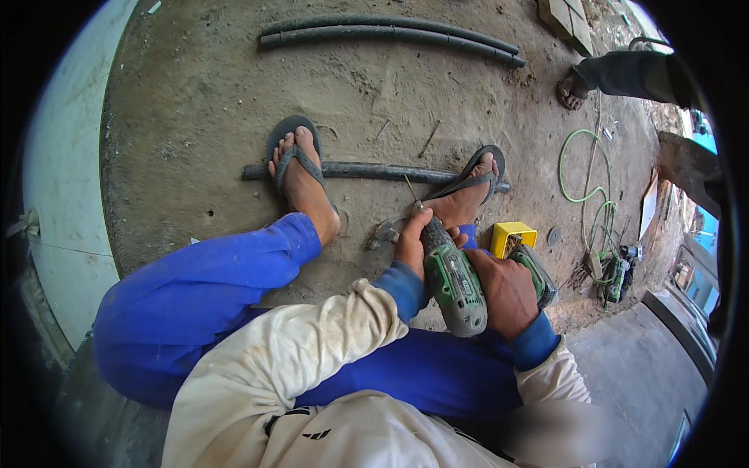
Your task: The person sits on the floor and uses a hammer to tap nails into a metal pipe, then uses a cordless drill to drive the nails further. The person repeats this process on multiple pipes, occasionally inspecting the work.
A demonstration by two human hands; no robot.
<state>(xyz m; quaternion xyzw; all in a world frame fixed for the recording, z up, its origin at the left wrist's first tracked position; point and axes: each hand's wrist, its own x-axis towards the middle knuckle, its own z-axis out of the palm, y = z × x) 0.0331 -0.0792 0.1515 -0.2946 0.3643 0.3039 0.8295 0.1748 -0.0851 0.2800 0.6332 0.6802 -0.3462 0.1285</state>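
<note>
A green and grey cordless drill is held in front of my body, its thin bit pointing away from me. My right hand is wrapped round its handle. With fingers closed, my left hand grips the drill at the front, by the chuck. Just beyond the bit, a dark pipe lies across the ground under my two sandalled feet. The bit's tip appears close to the pipe; whether it touches I cannot tell.
Two more dark pipes lie farther off. On the right are a yellow box, a green cable and a green power tool. Another person's bare foot stands at the far right. White panels line the left.
</note>
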